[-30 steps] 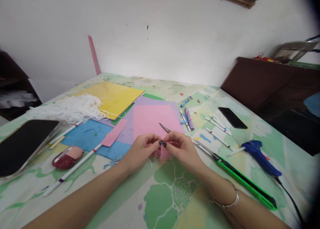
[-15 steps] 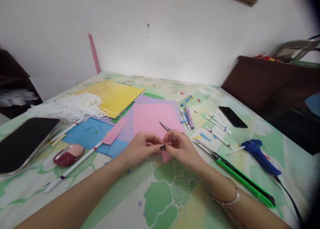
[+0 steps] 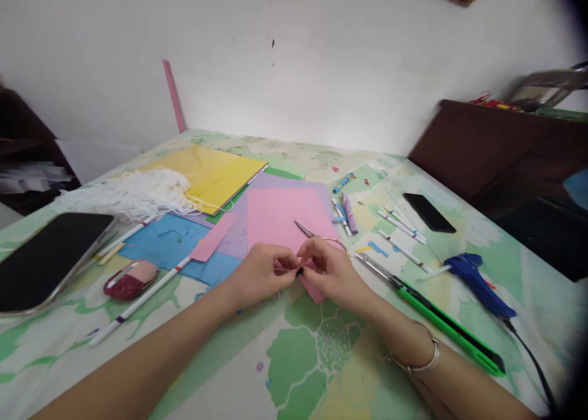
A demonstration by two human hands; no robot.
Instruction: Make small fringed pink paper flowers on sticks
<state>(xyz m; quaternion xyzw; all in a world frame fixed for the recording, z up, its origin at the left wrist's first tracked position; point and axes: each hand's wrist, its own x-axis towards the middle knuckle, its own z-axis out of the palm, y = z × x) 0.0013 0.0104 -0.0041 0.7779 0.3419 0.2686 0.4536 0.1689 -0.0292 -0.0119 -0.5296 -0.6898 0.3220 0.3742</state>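
Note:
In the head view my left hand (image 3: 269, 274) and my right hand (image 3: 331, 274) meet at the near edge of the pink sheet (image 3: 285, 215). Thumbs and fingertips of both are pinched together on a small pink paper piece (image 3: 314, 291). Part of it hangs below my right fingers; the rest is hidden by the hands. A short white string end (image 3: 278, 295) shows under my left hand. Just beyond my right hand, scissors (image 3: 304, 228) with gold-coloured handles lie on the pink sheet, their handles partly covered.
On the right lie a green utility knife (image 3: 450, 322), a blue glue gun (image 3: 478, 285), a black phone (image 3: 429, 212) and several white sticks (image 3: 404, 250). Leftward are white string (image 3: 133, 193), a yellow sheet (image 3: 206, 172), blue sheets (image 3: 160, 242), a correction tape (image 3: 131, 279) and a larger phone (image 3: 50, 261).
The dangling pink part has swung a little to the right and my left hand has shifted slightly. More of the scissors' gold handle shows. The whole view has moved a little.

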